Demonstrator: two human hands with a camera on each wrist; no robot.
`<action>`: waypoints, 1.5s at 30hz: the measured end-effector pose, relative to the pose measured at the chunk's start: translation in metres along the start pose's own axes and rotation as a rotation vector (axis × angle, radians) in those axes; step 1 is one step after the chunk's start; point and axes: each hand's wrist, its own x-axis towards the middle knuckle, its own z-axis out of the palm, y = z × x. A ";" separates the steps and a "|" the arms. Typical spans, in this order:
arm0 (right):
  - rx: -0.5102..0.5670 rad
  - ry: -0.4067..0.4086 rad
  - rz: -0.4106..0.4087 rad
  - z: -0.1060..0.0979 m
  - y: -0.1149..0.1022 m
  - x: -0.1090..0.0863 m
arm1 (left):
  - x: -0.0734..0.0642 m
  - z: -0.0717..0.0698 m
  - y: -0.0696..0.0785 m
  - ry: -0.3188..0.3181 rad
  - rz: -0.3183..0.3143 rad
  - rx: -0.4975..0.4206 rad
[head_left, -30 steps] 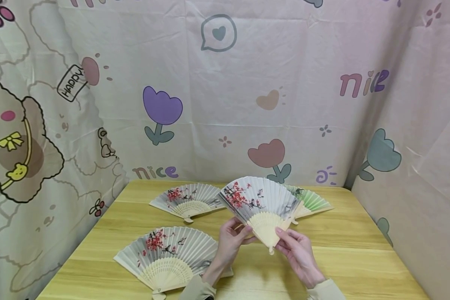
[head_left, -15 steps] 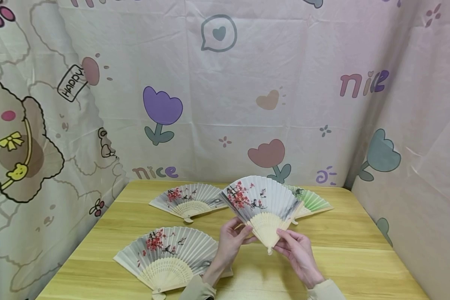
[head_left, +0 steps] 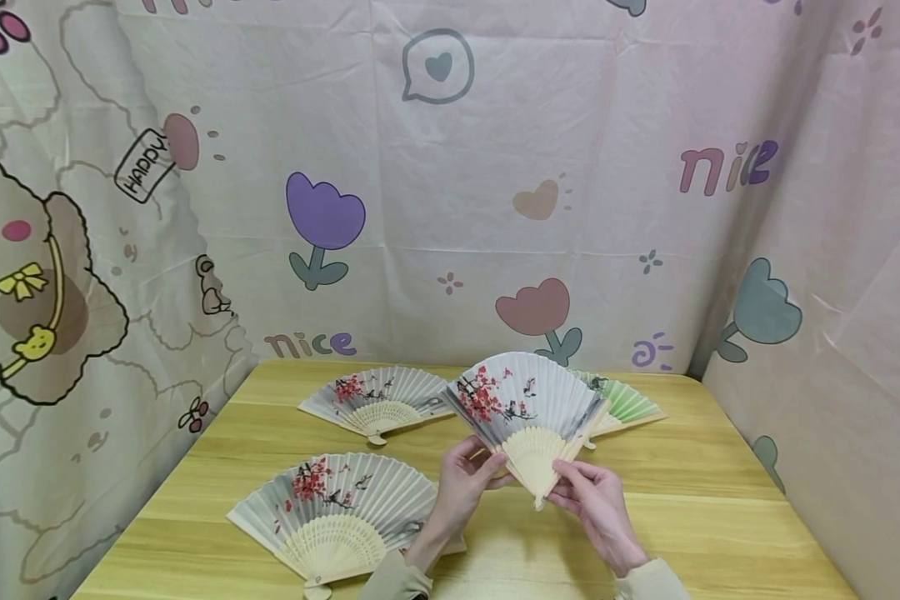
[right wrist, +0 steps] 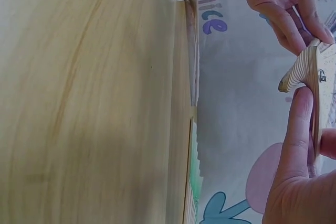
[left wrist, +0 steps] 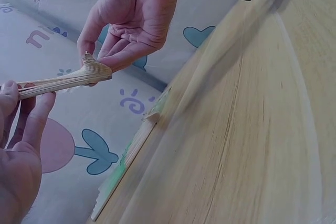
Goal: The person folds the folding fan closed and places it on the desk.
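In the head view a folding fan (head_left: 532, 408), spread open, is held above the table. Its pleated leaf is white and grey with red blossoms and small birds, and its pale ribs meet at a pivot low down. My left hand (head_left: 468, 482) pinches the left side of the ribs between thumb and fingers. Opposite it, my right hand (head_left: 595, 504) pinches the right edge, thumb in front. Edge-on in the left wrist view, the stacked ribs (left wrist: 73, 80) run between both hands. The right wrist view shows the ribs' curved lower end and metal pivot (right wrist: 322, 75).
Another blossom fan (head_left: 337, 525) lies spread at front left, partly behind my left forearm. A similar fan (head_left: 382, 404) lies at the back. Behind the held fan, a green fan (head_left: 622, 404) is partly hidden. Printed cloth (head_left: 435, 183) surrounds the wooden table (head_left: 720, 500).
The held fan has turned slightly clockwise, its top shifting right and its pivot end a little left. Both hands keep their grip almost in place. The fans on the table have not moved.
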 end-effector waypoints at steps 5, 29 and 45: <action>-0.015 0.005 -0.028 0.001 0.001 0.000 | 0.000 0.001 0.000 -0.004 0.002 -0.005; -0.166 0.044 -0.051 0.005 -0.002 0.000 | 0.000 0.000 0.000 0.002 -0.017 0.008; -0.207 -0.062 -0.045 0.002 -0.001 -0.001 | 0.000 -0.003 -0.005 -0.030 -0.034 -0.018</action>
